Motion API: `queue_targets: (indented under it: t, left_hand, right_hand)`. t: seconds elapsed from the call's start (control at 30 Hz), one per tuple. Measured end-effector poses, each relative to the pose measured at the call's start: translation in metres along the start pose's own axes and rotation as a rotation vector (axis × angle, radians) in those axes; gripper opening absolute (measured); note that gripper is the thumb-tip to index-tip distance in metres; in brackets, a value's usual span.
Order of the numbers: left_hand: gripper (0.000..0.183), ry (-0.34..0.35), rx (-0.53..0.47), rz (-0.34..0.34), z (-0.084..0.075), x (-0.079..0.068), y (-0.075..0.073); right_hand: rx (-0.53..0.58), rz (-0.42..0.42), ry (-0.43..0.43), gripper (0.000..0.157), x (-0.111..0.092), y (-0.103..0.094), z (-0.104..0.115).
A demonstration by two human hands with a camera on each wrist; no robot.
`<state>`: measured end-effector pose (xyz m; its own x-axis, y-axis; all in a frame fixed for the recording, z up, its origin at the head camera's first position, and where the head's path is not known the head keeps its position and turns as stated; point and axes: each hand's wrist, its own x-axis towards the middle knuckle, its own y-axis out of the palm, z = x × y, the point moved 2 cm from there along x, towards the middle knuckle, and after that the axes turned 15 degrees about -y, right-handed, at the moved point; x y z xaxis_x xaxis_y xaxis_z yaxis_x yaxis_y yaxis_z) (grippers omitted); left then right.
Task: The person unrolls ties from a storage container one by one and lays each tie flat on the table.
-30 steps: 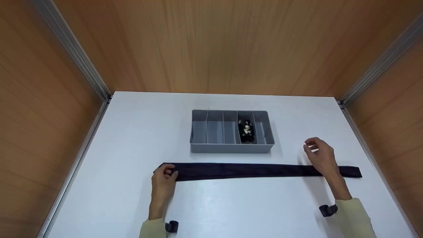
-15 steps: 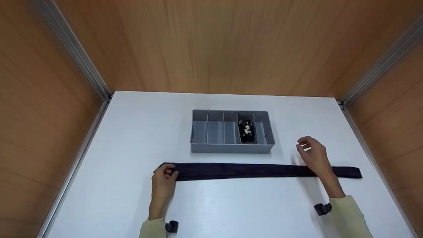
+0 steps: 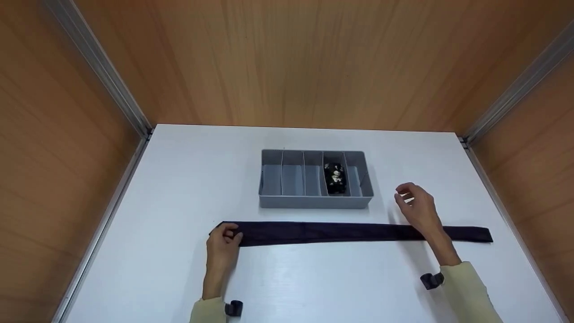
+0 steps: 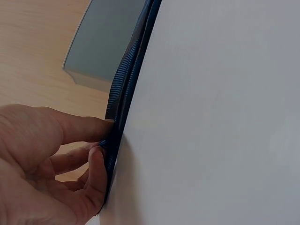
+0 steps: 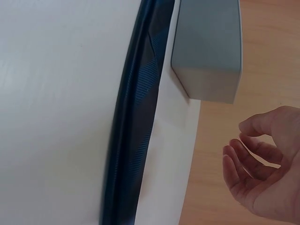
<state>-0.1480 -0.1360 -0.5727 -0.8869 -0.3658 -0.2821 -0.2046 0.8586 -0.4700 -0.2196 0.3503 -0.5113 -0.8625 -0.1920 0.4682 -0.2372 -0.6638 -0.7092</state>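
Note:
A dark navy necktie [image 3: 314, 232], doubled into layers, lies flat and straight from left to right across the white table. Diagonal blue stripes show on the necktie [image 5: 147, 79] in the right wrist view. My left hand [image 3: 219, 249] holds its left end against the table, thumb and curled fingers on the cloth. Over the right part of the necktie hovers my right hand [image 3: 420, 211], fingers loosely bent with a gap to the thumb and nothing held. Its wrist hides a short stretch of the cloth in the head view.
Behind the necktie stands a grey divided box [image 3: 314, 202]. A black roll with a pale pattern [image 3: 335, 178] sits in its second compartment from the right. Wooden panels [image 3: 287, 67] enclose the white table [image 3: 193, 179] at the back and both sides.
My right hand has drifted left and slightly away from me above the necktie, still holding nothing. The left hand and the necktie have stayed in place.

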Motion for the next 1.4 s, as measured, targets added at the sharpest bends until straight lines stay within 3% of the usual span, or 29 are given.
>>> queue_targets:
  t: [1.2, 1.4]
  left_hand:
    - [0.021, 0.018, -0.012, -0.014, 0.001, -0.003, 0.000]
    - [0.020, 0.025, -0.018, -0.017, 0.002, -0.003, 0.000]
  right_hand:
    - [0.139, 0.063, -0.048, 0.028, 0.045, 0.045, 0.025]
    - [0.089, 0.044, -0.082, 0.027, 0.049, 0.053, 0.028]
